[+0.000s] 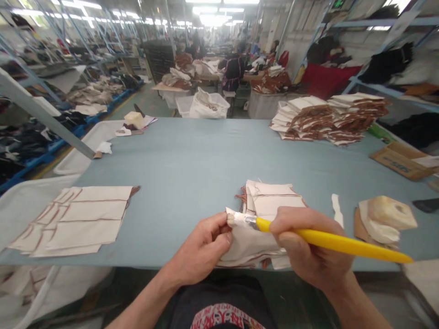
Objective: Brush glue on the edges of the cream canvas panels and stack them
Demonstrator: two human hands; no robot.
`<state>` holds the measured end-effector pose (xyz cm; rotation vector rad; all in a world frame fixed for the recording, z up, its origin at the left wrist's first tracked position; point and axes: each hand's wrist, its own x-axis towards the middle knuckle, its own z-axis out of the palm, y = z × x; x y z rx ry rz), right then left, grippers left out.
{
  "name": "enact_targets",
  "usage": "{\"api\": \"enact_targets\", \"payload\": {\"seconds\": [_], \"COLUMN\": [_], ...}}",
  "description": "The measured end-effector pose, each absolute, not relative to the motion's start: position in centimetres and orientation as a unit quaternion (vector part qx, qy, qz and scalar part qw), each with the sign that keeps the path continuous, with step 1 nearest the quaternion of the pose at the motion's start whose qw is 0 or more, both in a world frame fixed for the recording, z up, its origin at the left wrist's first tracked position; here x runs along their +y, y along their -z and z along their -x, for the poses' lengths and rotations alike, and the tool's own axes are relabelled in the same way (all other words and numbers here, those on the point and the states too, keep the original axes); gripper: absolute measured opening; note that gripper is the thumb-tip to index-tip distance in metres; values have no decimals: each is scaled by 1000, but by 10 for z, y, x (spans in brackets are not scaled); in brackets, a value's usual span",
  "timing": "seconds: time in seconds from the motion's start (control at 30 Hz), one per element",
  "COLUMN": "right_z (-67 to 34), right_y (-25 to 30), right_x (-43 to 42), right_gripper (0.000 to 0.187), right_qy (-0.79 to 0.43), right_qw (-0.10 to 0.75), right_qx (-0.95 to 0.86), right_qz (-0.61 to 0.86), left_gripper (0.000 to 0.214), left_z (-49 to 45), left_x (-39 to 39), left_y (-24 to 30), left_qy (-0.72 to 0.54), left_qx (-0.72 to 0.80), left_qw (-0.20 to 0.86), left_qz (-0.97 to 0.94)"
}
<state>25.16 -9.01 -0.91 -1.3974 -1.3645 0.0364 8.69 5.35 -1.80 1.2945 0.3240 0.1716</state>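
Observation:
My right hand (313,246) grips a paintbrush (343,242) with a long yellow handle and a metal ferrule. The brush tip meets the corner of a cream fabric piece (250,242) at the table's front edge. Between thumb and curled fingers, my left hand (207,244) pinches that corner, close to the bristles. Just behind both hands lies a small stack of cream fabric pieces (274,192) with brown stitched lines and brown edges. My right hand partly covers this stack and the piece being brushed.
On the blue-grey table (192,160), fanned cream pieces (92,214) lie at left and tall cream-and-brown stacks (318,119) at back right. A cut-open plastic container (391,212), a white strip (337,208) and a cardboard box (404,160) are at right. A person (233,71) sits beyond.

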Motion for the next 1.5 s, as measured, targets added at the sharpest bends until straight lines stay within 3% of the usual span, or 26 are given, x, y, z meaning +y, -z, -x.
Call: {"api": "enact_targets", "payload": {"seconds": [0.23,0.43,0.53,0.73,0.97,1.13,1.37,1.5], "right_z": [-260,-270,-276,-288,-293,-294,-287,-282], "right_y": [14,19,24,46,48,38,54,52], "right_x": [-91,-110,-121,-144,-147,-153,-163,-162], "right_gripper": [4,18,20,15,17,23,16,16], "right_qy": [84,46,-32,-55,-108,-54,-28,-94], "right_qw": [522,732,722,640,631,592,612,654], "right_qx": [-686,-408,-388,-498,-523,-611,-582,-526], "right_qz": [499,544,572,582,562,523,535,535], "left_gripper": [11,22,26,25,28,27,28,28], "left_z": [-104,-113,-118,-125,-121,-121,-119,-118], "left_x": [37,21,11,1,-7,-11,-14,-14], "left_y": [21,43,57,70,76,75,76,77], "left_qy": [-120,-188,-260,-326,-317,-332,-343,-353], "left_qx": [165,147,94,27,34,41,54,54], "left_qw": [755,552,445,309,268,298,326,338], "left_qz": [-623,-799,-852,-893,-909,-894,-879,-871]}}
